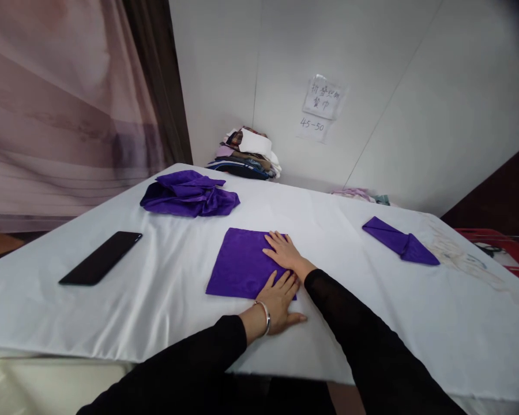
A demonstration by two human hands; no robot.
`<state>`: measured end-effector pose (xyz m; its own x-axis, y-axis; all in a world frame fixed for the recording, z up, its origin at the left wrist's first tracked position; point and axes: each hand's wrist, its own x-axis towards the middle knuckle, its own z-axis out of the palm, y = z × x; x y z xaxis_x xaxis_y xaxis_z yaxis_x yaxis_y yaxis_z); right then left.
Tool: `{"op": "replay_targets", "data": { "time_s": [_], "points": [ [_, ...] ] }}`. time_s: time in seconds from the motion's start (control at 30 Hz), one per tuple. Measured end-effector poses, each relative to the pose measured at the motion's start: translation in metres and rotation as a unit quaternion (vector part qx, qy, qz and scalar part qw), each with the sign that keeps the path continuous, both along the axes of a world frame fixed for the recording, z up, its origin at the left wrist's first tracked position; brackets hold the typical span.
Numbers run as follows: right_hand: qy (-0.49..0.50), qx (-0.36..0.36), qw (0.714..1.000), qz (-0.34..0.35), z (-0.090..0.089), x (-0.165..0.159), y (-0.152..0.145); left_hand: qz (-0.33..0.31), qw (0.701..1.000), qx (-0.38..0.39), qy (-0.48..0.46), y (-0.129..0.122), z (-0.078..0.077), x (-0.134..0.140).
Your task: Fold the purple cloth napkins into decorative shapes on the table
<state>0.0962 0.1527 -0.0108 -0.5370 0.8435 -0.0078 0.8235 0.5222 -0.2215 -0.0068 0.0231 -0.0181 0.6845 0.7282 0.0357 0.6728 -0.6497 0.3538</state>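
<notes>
Purple napkin (237,268) lies flat on the white-covered table (328,340), at the middle of its near side, a smooth four-sided piece of cloth with crisp straight edges and a faint sheen. Left hand (277,302), a rounded silver bracelet (266,317) at its wrist, rests palm down over the napkin's near right corner; its fingers lie straight and slightly spread, and its thumb reaches past the cloth onto the table. Right hand (282,252) lies flat along the napkin's right edge, farther from the table's near edge, with its fingers extended and a little apart. Neither hand grips anything.

Satiny fabric covers the table, rippling in soft creases on its left side. Toward the table's far left corner sits a loose, rumpled purple cloth heap (190,196), full of rounded folds. On the table's left side lies a glossy black slab (100,259), thin and rectangular. On the table's right side is a folded purple cloth (400,242), long and narrow, with a pointed end. Beyond the table's far edge rises a stack of mixed fabrics (246,155), some plaid.
</notes>
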Motion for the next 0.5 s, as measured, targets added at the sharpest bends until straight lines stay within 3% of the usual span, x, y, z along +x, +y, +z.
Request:
{"op": "replay_targets", "data": {
  "time_s": [0.5],
  "points": [
    [-0.019,-0.011,0.997,-0.079,-0.007,0.01,0.068,-0.008,1.0,0.019,0.004,-0.001,-0.001,0.0]
  ]
}}
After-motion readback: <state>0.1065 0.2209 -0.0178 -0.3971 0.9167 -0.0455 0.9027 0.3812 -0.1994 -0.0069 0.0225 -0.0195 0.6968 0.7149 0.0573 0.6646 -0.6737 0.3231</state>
